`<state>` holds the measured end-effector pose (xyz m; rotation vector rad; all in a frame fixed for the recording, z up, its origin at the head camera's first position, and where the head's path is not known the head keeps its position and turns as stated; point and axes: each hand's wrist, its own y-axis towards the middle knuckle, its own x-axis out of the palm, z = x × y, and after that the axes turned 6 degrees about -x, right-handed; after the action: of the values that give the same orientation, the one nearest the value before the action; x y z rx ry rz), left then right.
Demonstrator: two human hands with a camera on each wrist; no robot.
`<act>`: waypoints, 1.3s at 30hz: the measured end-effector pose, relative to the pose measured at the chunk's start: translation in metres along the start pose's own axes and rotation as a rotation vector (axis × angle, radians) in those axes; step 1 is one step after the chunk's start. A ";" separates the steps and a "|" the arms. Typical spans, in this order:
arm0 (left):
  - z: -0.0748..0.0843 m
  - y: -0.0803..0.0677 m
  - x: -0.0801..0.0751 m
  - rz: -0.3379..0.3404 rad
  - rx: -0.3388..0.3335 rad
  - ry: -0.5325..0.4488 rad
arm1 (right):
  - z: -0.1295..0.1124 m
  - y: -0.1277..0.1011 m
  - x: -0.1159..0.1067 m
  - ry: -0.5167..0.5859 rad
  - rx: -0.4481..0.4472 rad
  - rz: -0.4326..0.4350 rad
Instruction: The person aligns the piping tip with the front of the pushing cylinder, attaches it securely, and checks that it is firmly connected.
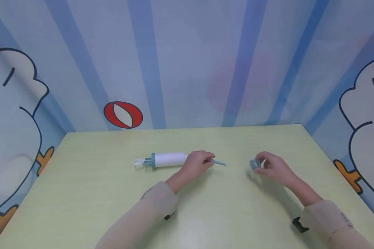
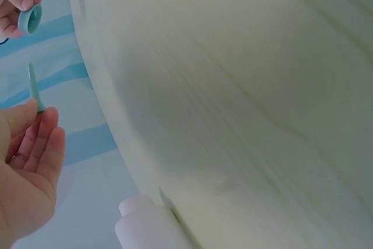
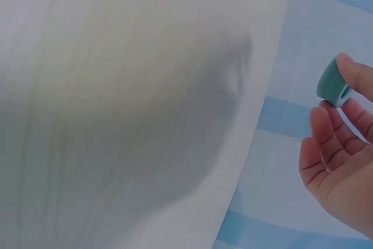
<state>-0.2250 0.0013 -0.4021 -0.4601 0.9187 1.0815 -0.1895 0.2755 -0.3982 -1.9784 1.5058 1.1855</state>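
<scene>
My left hand pinches a slim, tapered teal nozzle between thumb and fingertips; its narrow tip points right in the head view. In the left wrist view the nozzle stands up from the fingertips. My right hand holds a short teal ring by its edge, raised over the table; the right wrist view shows the ring between thumb and fingers. Left of the left hand lies a white syringe-like tube with a teal collar and a clear end piece. The left hand overlaps its right end.
The pale yellow-green table carries these things. Behind it rises a blue striped backdrop with a red and white oval, and cartoon figures are printed at both sides. Shadows of the hands fall on the tabletop.
</scene>
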 end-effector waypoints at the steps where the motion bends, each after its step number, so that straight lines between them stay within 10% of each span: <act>1: -0.001 -0.001 0.000 0.006 0.001 -0.012 | -0.002 0.000 0.001 0.012 0.007 0.010; 19: 0.003 -0.018 0.001 0.038 -0.068 -0.233 | -0.035 0.006 0.018 0.287 0.043 0.095; 39: 0.021 -0.025 0.000 0.030 -0.021 -0.250 | -0.053 0.014 0.038 0.366 -0.038 0.059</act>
<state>-0.1943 0.0061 -0.3926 -0.3200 0.6961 1.1479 -0.1789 0.2097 -0.3964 -2.2851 1.7343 0.9127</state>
